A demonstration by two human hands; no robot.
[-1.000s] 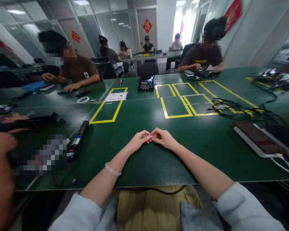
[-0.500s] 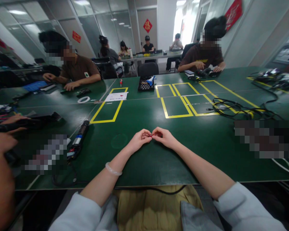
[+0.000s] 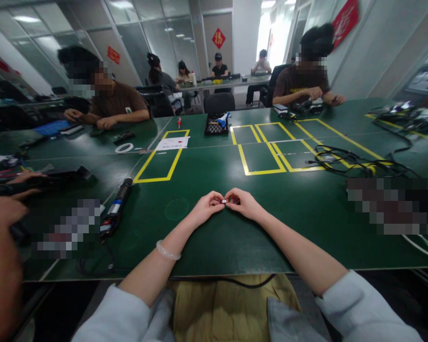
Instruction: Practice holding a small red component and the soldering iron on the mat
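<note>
Between my two hands, just above the green table [image 3: 214, 247], is a small red and white piece [image 3: 224, 201], too small to name. My left hand [image 3: 209, 206] pinches it from the left with thumb and fingers. From the other side my right hand [image 3: 243, 203] pinches it too, the fingertips of both hands almost meeting. Most of the piece is hidden by the fingers. A pale bracelet [image 3: 168, 251] circles my left wrist.
To the left lies a black tubular device [image 3: 117, 206] with a cable. Coiled black cables [image 3: 342, 159] lie at right. Yellow tape outlines [image 3: 266, 172], a paper sheet [image 3: 173, 143], a tape roll [image 3: 124, 148] and a black tray [image 3: 214, 127] are farther off. Co-workers sit around.
The small piece has turned between my fingers and now shows white beside the red. My hands stay in place. The co-worker across on the right has shifted their arms.
</note>
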